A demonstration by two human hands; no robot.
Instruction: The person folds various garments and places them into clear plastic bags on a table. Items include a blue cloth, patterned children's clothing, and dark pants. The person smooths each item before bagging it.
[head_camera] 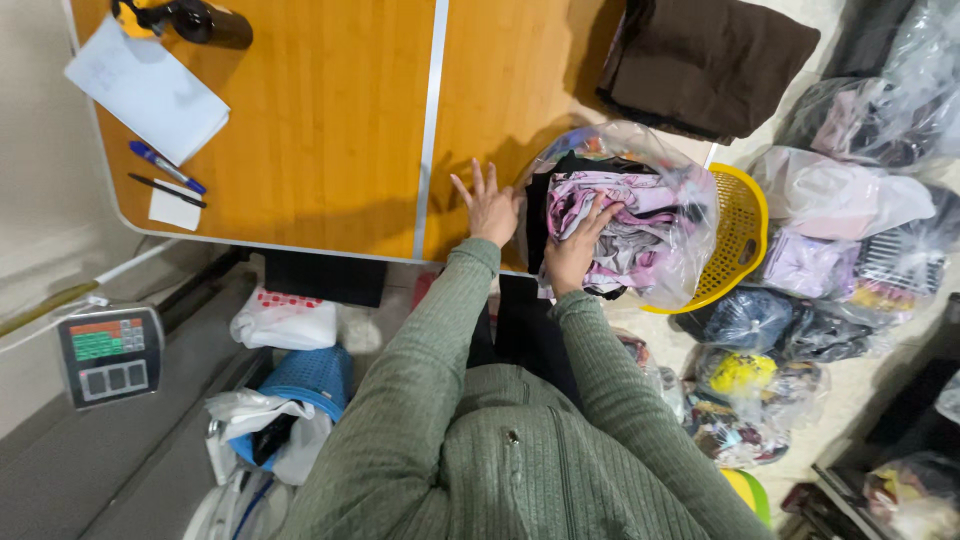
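A clear plastic bag [680,215] stuffed with pink, black and grey clothes [630,205] sits in a yellow basket [745,225] at the edge of an orange wooden table [330,130]. My right hand [578,245] presses into the pink clothes at the bag's open mouth, fingers buried in the fabric. Just left of the bag, my left hand [488,205] rests flat on the tabletop, fingers spread, touching the bag's side. Both arms wear green ribbed sleeves.
A folded dark brown cloth [705,60] lies on the table's far right. Paper [145,90], two pens [165,175] and a black bottle [205,20] lie at its left. Several filled plastic bags [840,250] crowd the floor at right. A scale display [108,352] and blue basket [310,380] stand left.
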